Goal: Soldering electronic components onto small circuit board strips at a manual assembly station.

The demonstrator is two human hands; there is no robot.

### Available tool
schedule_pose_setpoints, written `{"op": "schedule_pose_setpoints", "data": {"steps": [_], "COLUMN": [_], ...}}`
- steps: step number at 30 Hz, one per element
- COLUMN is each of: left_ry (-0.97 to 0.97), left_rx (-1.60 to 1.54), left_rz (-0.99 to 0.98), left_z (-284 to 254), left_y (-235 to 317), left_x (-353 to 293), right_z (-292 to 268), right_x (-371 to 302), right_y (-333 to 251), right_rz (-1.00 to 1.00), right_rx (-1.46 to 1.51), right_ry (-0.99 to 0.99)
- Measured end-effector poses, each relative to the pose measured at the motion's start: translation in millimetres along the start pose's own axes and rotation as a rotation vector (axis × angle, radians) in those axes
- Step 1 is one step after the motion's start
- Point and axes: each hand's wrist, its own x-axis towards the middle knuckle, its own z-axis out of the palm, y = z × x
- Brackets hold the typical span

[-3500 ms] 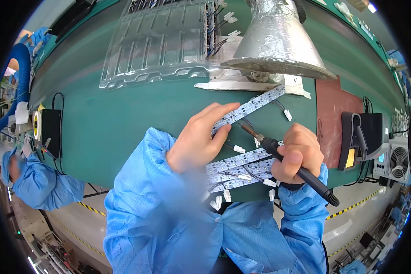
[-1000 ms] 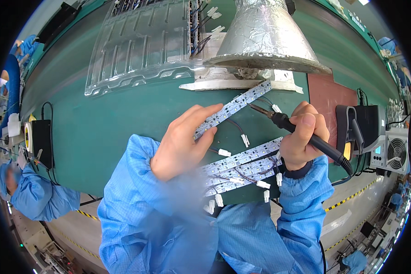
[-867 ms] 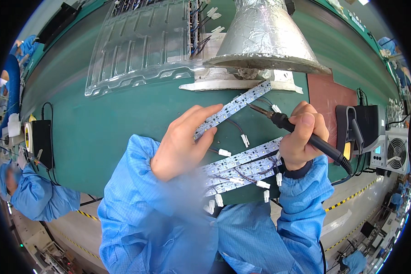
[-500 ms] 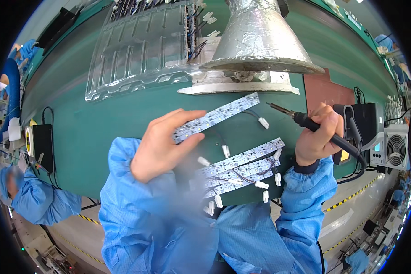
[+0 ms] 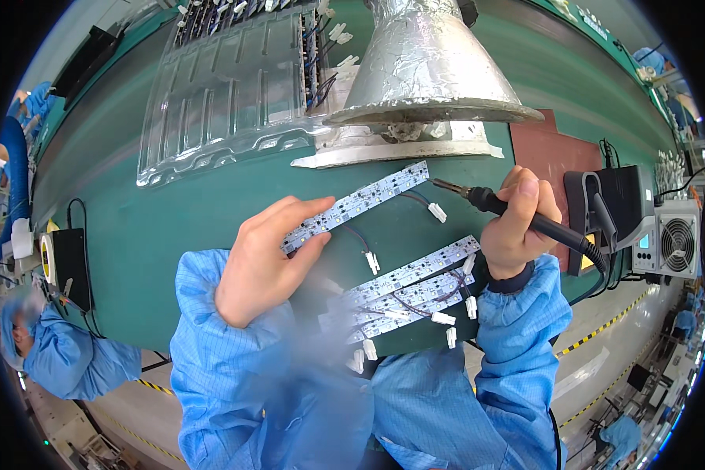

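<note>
Between thumb and fingers, my left hand point(image 5: 270, 254) grips the near-left end of an LED circuit board strip point(image 5: 364, 200), tilted up toward the right. Thin wires with white connectors point(image 5: 437, 211) hang from the strip. My right hand point(image 5: 521, 223) is closed round the handle of a soldering iron point(image 5: 482, 200). The iron's tip sits close to the strip's far right end; whether it touches, I cannot tell. Below, several more LED strips point(image 5: 419, 270) lie on the green mat, their wires and white connectors tangled over them.
A foil-covered fume hood point(image 5: 439, 70) stands at the back centre, beside a clear plastic tray point(image 5: 219, 102) holding wired strips. On the right are the soldering station point(image 5: 630, 207), a fan unit point(image 5: 677, 243) and a reddish-brown pad point(image 5: 544, 149). A black box point(image 5: 72, 262) stands left; a co-worker's blue sleeve point(image 5: 86, 356) shows beyond.
The soldering iron and my right hand have moved left, keeping the tip near the strip's end. My left hand and the strip have shifted slightly left, as has the whole view.
</note>
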Motion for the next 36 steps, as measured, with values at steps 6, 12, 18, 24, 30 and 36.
{"op": "schedule_pose_setpoints", "data": {"steps": [6, 12, 18, 24, 30, 36], "left_ry": [0.002, 0.002, 0.006, 0.004, 0.028, -0.006], "left_rx": [0.005, 0.002, -0.005, -0.007, -0.003, 0.113], "left_rz": [0.006, -0.009, -0.009, -0.005, 0.005, -0.062], "left_z": [1, 1, 1, 1, 2, -32], "left_y": [0, 0, 1, 1, -2, 11], "left_x": [0, 0, 1, 0, -3, -10], "right_z": [2, 2, 2, 1, 3, -18], "right_x": [0, 1, 1, 1, 6, 16], "right_y": [-2, -1, -1, -2, -8, 2], "right_rz": [0.017, -0.001, 0.003, 0.015, 0.021, 0.051], "right_rx": [-0.054, -0.054, -0.052, -0.066, -0.126, -0.042], "right_ry": [-0.009, -0.016, -0.015, -0.021, 0.152, 0.266]}}
